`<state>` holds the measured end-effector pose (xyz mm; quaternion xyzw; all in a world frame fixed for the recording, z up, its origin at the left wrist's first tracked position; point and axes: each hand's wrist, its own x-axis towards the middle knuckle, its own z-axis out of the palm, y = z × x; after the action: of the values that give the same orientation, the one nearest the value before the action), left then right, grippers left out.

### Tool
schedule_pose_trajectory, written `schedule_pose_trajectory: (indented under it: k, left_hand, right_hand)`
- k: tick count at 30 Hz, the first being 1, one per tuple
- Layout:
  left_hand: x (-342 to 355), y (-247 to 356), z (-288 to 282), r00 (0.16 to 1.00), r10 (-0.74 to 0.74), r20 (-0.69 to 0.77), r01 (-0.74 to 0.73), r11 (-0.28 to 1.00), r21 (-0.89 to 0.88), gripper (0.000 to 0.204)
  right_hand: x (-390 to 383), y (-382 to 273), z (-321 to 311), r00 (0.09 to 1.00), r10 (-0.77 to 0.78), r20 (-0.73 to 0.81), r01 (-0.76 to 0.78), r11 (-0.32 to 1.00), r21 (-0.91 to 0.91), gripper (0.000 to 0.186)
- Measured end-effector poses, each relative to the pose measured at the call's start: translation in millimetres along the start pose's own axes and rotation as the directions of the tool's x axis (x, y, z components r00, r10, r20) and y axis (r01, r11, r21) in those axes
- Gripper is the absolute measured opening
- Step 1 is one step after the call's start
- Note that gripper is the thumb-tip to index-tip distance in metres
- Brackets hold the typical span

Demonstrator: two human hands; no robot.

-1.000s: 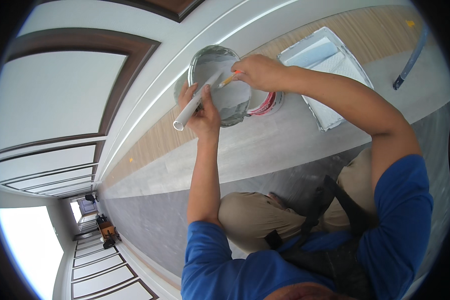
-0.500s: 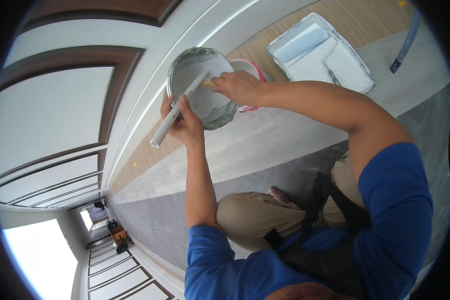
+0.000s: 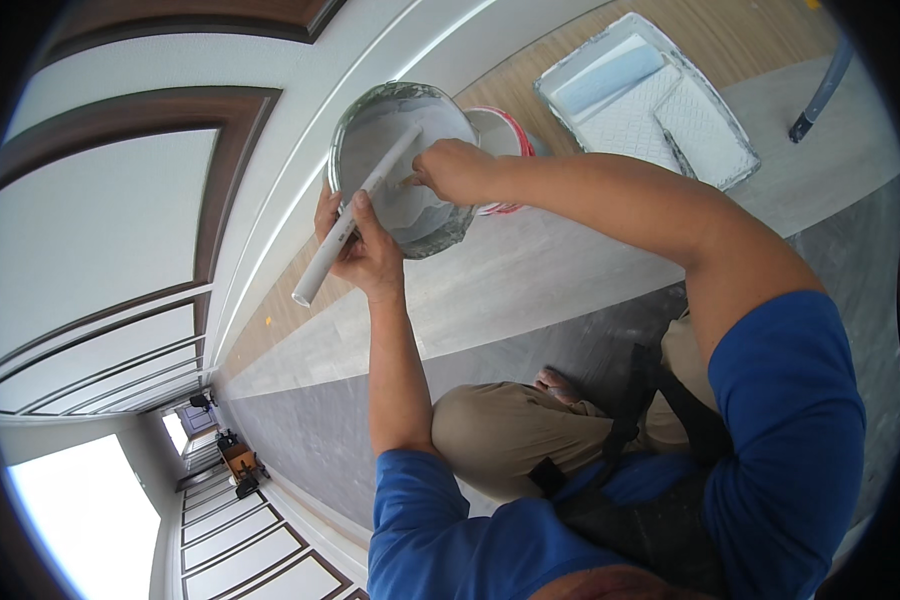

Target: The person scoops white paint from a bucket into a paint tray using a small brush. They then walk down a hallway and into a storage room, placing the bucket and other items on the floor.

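Observation:
My left hand grips a white plastic pipe, the thumb over it and the fingers at the side of a round bucket. The pipe lies slantwise across the bucket's mouth, its far end over the inside. Pale grey-white paste coats the bucket's inside, and its rim is crusted. Over the right part of the mouth, my right hand is closed, fingers pointing toward the pipe. It holds a small yellow-handled tool, now almost wholly hidden by the fingers; its kind cannot be made out.
Right behind the bucket stands a second pail with a red rim. Farther right lies a paint tray with a pale blue roller in it. A dark tube end touches the floor. A white panelled wall runs along the left.
My right hand has shifted slightly left and down, and its yellow handle has mostly gone from sight. The pipe's near end has moved a little left and down. My left hand keeps its grip.

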<state>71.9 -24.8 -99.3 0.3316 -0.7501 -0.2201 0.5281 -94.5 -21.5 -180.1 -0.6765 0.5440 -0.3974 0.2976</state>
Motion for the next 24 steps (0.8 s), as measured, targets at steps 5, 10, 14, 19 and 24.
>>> schedule_pose_trajectory:
  k: [5, 10, 14, 19, 24]
  left_hand:
    - [0.3, 1.6, -0.2, 1.000, 0.007, 0.007, -0.008, 1.000, 0.017, 0.025]
    - [-0.6, 0.4, 0.4, 0.999, 0.039, 0.001, -0.039, 0.999, -0.003, 0.027]
    - [-0.4, -2.2, -0.9, 0.999, 0.042, 0.003, -0.042, 0.999, -0.001, 0.028]
    - [-0.4, -2.6, -1.1, 0.998, 0.068, 0.010, -0.068, 0.998, 0.008, 0.027]
    - [-0.9, -0.9, 1.8, 0.997, 0.070, 0.015, -0.069, 0.997, -0.026, 0.027]
  right_hand:
    - [6.7, 0.4, -2.1, 0.998, 0.052, 0.029, -0.056, 0.978, 0.199, 0.024]
    - [6.2, 6.1, -10.4, 0.905, 0.279, 0.320, -0.403, 0.803, 0.439, 0.028]
    - [9.4, 14.9, -24.6, 0.901, 0.254, 0.351, -0.413, 0.749, 0.518, 0.030]
    - [10.0, 31.9, -53.9, 0.877, 0.335, 0.344, -0.468, 0.754, 0.460, 0.034]
    - [-3.5, 41.6, -61.5, 0.937, 0.331, 0.107, -0.345, 0.841, 0.418, 0.036]
